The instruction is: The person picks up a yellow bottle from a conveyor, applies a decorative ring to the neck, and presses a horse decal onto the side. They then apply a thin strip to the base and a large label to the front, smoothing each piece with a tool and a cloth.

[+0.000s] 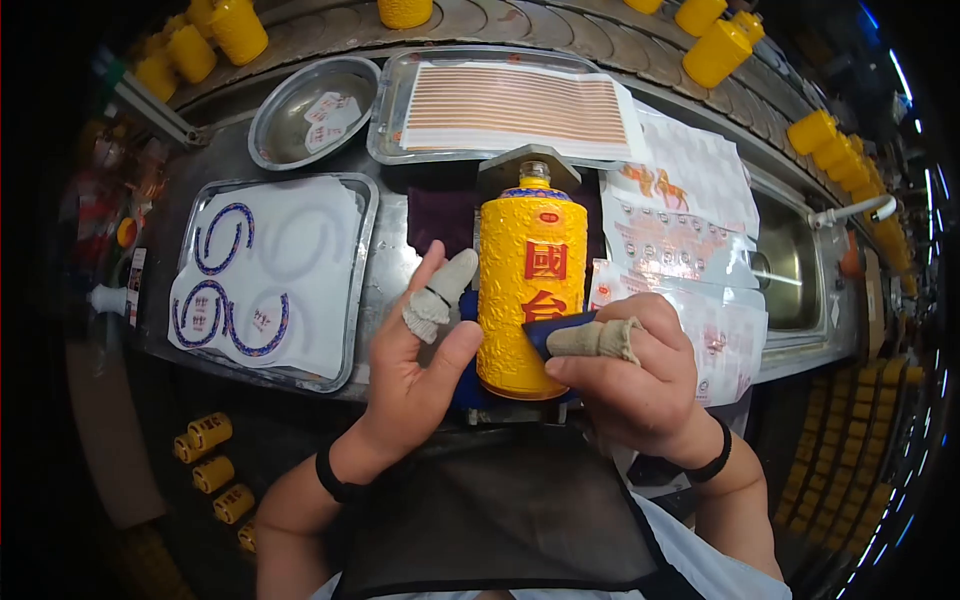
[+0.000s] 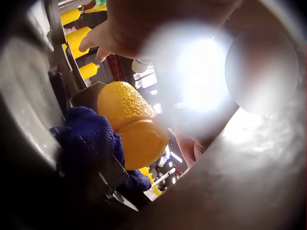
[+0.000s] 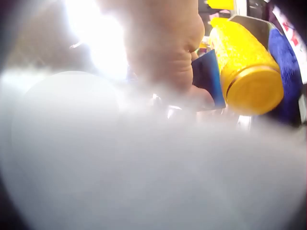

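A yellow embossed bottle (image 1: 532,300) with red characters and a clear glass neck lies in a holder, its base toward the person. My right hand (image 1: 640,375) pinches a flat dark blue piece (image 1: 555,330) between thumb and fingers, one edge right at the bottle's lower right side. In the right wrist view that blue piece (image 3: 208,79) stands beside the bottle. My left hand (image 1: 410,350) is at the bottle's left, fingers spread and thumb tip close to its side. Each hand wears a cloth finger cover. Blue cloth (image 2: 91,139) lies under the bottle.
A tray (image 1: 365,290) with curved blue label strips is at left, a metal bowl (image 1: 265,125) behind it. Another tray (image 1: 395,100) holds a striped sheet. Printed sheets (image 1: 690,240) lie at right, before a sink (image 1: 785,290). Yellow bottles (image 1: 720,55) line the conveyor (image 1: 500,20).
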`<act>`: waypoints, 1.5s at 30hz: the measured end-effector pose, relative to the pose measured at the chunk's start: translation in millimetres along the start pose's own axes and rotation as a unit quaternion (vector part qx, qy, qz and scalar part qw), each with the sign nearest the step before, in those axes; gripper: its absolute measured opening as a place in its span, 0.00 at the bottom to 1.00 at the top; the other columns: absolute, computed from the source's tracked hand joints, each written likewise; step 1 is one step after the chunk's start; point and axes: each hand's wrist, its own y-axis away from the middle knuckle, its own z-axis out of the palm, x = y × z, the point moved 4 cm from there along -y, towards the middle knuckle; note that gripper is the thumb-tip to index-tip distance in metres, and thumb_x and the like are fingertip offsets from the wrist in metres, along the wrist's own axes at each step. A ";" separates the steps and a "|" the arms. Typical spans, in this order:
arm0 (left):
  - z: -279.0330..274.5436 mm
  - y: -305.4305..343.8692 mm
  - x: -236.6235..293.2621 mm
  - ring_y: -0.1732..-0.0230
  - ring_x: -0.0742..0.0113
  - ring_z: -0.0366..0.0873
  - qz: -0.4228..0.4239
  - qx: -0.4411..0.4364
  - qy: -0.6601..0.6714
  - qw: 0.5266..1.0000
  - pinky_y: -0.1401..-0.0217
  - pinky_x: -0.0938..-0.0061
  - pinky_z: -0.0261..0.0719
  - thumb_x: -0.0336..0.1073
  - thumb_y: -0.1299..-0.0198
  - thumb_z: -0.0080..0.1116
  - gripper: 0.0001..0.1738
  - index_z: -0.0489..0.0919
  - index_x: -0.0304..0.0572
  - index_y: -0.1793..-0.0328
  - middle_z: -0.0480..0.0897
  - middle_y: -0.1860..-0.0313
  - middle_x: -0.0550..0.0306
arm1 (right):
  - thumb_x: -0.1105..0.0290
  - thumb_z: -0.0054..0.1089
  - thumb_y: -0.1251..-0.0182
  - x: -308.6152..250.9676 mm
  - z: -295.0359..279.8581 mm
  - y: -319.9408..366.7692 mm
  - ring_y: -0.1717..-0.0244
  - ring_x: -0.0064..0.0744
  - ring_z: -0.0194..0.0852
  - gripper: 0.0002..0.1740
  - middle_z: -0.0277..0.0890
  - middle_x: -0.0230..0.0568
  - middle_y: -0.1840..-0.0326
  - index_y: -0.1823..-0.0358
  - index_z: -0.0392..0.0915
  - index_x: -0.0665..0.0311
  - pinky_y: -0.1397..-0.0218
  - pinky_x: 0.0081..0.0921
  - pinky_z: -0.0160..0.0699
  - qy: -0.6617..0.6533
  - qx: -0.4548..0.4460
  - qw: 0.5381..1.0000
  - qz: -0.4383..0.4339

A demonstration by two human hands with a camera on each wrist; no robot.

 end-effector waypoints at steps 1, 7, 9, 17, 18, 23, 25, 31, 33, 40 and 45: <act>8.2 -2.1 -0.9 0.23 0.54 0.62 -0.008 -0.004 0.020 1.000 0.23 0.65 0.57 0.33 0.33 0.59 0.30 0.68 0.29 0.27 0.63 0.23 0.38 | 0.75 0.69 0.53 1.3 1.8 5.0 0.63 0.36 0.78 0.14 0.82 0.34 0.61 0.61 0.83 0.61 0.61 0.33 0.76 -0.019 -0.005 1.000 -0.001; 29.2 -8.5 -4.3 0.26 0.63 0.64 -0.032 -0.006 0.042 0.999 0.24 0.69 0.60 0.28 0.37 0.63 0.39 0.59 0.31 0.21 0.67 0.25 0.46 | 0.77 0.73 0.43 32.0 21.8 60.9 0.65 0.21 0.77 0.15 0.78 0.34 0.66 0.56 0.76 0.66 0.62 0.21 0.76 -0.260 0.178 0.870 0.379; 30.8 -8.7 -2.8 0.25 0.63 0.64 -0.031 -0.009 0.032 0.999 0.24 0.69 0.59 0.25 0.39 0.62 0.39 0.59 0.31 0.21 0.66 0.24 0.46 | 0.76 0.71 0.40 60.0 22.2 73.1 0.62 0.15 0.73 0.17 0.75 0.29 0.64 0.53 0.73 0.66 0.59 0.18 0.75 -0.323 0.201 0.756 0.532; 34.2 -6.8 -1.6 0.22 0.56 0.60 -0.052 -0.014 0.047 0.997 0.20 0.64 0.54 0.22 0.38 0.57 0.40 0.55 0.29 0.20 0.61 0.22 0.42 | 0.71 0.71 0.38 74.6 25.7 78.4 0.59 0.17 0.77 0.13 0.78 0.32 0.64 0.56 0.75 0.65 0.57 0.18 0.76 -0.307 0.202 0.775 0.514; 32.8 -7.6 -0.7 0.22 0.56 0.59 -0.048 -0.013 0.032 0.998 0.20 0.64 0.54 0.23 0.38 0.57 0.40 0.55 0.29 0.20 0.61 0.22 0.42 | 0.73 0.70 0.37 71.9 23.2 73.5 0.60 0.17 0.77 0.13 0.77 0.31 0.64 0.56 0.74 0.65 0.57 0.18 0.77 -0.323 0.191 0.802 0.464; 35.0 -7.1 0.4 0.21 0.55 0.57 -0.067 -0.002 0.051 0.996 0.19 0.63 0.52 0.23 0.38 0.56 0.40 0.54 0.29 0.20 0.59 0.21 0.42 | 0.77 0.64 0.34 63.5 12.9 79.7 0.59 0.20 0.77 0.15 0.77 0.32 0.61 0.48 0.73 0.66 0.55 0.19 0.78 -0.208 0.115 0.885 0.402; 31.8 -5.7 -3.7 0.20 0.54 0.57 -0.072 -0.005 0.051 0.996 0.19 0.62 0.51 0.23 0.38 0.56 0.40 0.54 0.29 0.20 0.59 0.21 0.42 | 0.77 0.62 0.34 88.1 6.1 96.4 0.57 0.20 0.77 0.16 0.79 0.33 0.57 0.45 0.75 0.66 0.52 0.19 0.78 -0.240 0.136 0.823 0.497; 25.6 -6.7 -8.0 0.20 0.54 0.57 -0.080 -0.010 0.078 0.994 0.18 0.61 0.50 0.26 0.35 0.53 0.38 0.54 0.29 0.20 0.59 0.20 0.41 | 0.69 0.61 0.36 154.6 -59.8 152.1 0.70 0.12 0.67 0.09 0.74 0.25 0.76 0.68 0.81 0.69 0.67 0.17 0.67 -0.144 0.196 0.794 0.557; 23.9 -8.6 -9.8 0.20 0.54 0.57 -0.073 -0.015 0.073 0.994 0.18 0.61 0.50 0.27 0.35 0.53 0.38 0.54 0.29 0.20 0.59 0.21 0.41 | 0.66 0.60 0.37 179.4 -82.7 162.6 0.74 0.26 0.72 0.09 0.77 0.37 0.76 0.61 0.84 0.64 0.68 0.26 0.71 0.052 0.126 0.810 0.570; 18.7 -7.8 -11.4 0.21 0.53 0.59 -0.085 -0.019 0.071 0.994 0.19 0.61 0.52 0.29 0.33 0.52 0.36 0.55 0.28 0.21 0.62 0.22 0.41 | 0.70 0.54 0.38 211.8 -89.1 174.9 0.58 0.53 0.79 0.20 0.76 0.51 0.63 0.47 0.86 0.47 0.53 0.43 0.78 0.336 -0.059 0.792 0.506; 16.9 -7.1 -15.7 0.22 0.54 0.60 -0.093 -0.019 0.077 0.993 0.20 0.62 0.53 0.29 0.33 0.52 0.36 0.55 0.27 0.21 0.62 0.23 0.40 | 0.70 0.54 0.38 204.1 -91.2 180.7 0.57 0.52 0.80 0.19 0.78 0.52 0.60 0.48 0.87 0.50 0.53 0.43 0.78 0.345 -0.068 0.779 0.519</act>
